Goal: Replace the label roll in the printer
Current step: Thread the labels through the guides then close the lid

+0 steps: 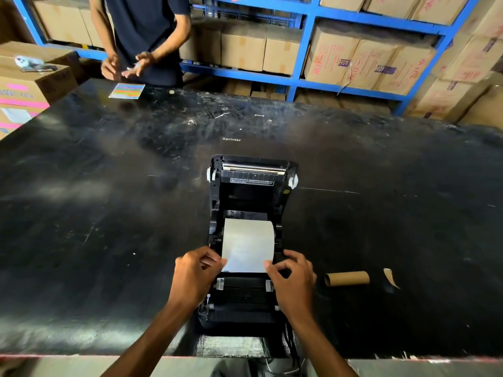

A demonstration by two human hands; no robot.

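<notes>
Blue steel shelving [307, 36] stacked with brown cardboard cartons [364, 61] forms the background, and a second person in a dark shirt [144, 28] stands at the far left edge of the table. At far left, more cartons with pink labels [24, 85] sit beside the table, and a small square card with multicoloured stripes [127, 90] lies flat near its far edge. Black, glossy and heavily scuffed, the table [109, 200] is marked with pale scratches and specks. At centre stands the black plastic printer [245, 295], its lid [251, 172] swung up and back to expose the metal print bar and a white instruction sticker. Within the open bay sits the label roll [248, 235], a smooth white cylinder lying crosswise between the side guides, its loose end drawn toward the viewer as a flat sheet. Left hand [194, 273] pinches the left corner of that sheet between thumb and forefinger in a narrow grip; right hand [292, 278] holds the right corner in the same narrow grip, its remaining fingers curled. Further right, an empty brown cardboard core [347, 278] lies on its side on the table, well apart from the printer, and just beyond it rests a small curled scrap of tan backing paper [390, 277].
</notes>
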